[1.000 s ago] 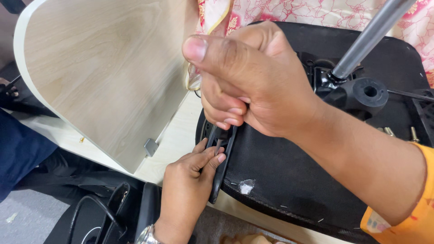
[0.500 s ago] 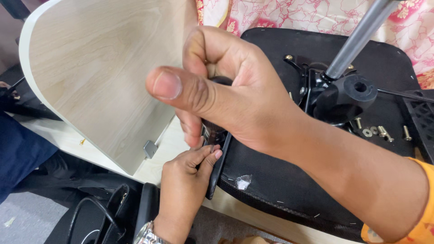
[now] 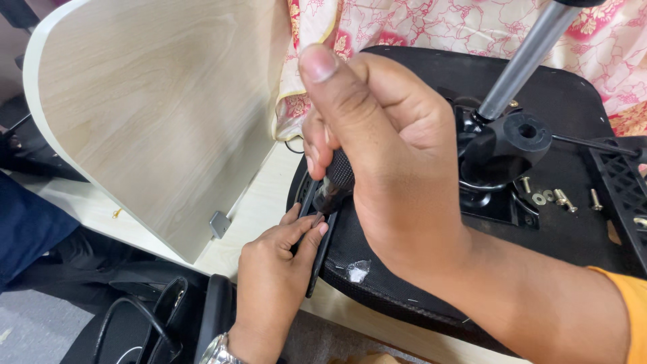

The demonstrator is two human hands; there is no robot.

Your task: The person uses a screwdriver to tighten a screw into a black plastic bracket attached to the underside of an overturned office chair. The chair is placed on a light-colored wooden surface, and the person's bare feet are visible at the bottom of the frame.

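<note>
right hand point(image 3: 391, 175) grips a black-handled screwdriver point(image 3: 335, 180) at the upturned chair seat point(image 3: 431, 269) edge, left hand point(image 3: 273, 269) pinching the black bracket point(image 3: 315, 263); fastening step, needing steady downward pressure.

A furniture assembly workshop: an upturned black office-chair seat point(image 3: 418, 269) with its metal gas-lift column point(image 3: 522, 57) fills the right, loose screws point(image 3: 559, 199) beside it, a wood-laminate panel point(image 3: 155, 114) upper left.

the seat underside point(image 3: 404, 269) is black, the panel point(image 3: 148, 121) pale wood-grain with a cream edge. the cloth point(image 3: 418, 27) is cream with pink and red flowers. the post point(image 3: 526, 57) is silver-grey, the sleeve point(image 3: 623, 310) orange, the tool handle point(image 3: 337, 176) black and knurled.
</note>
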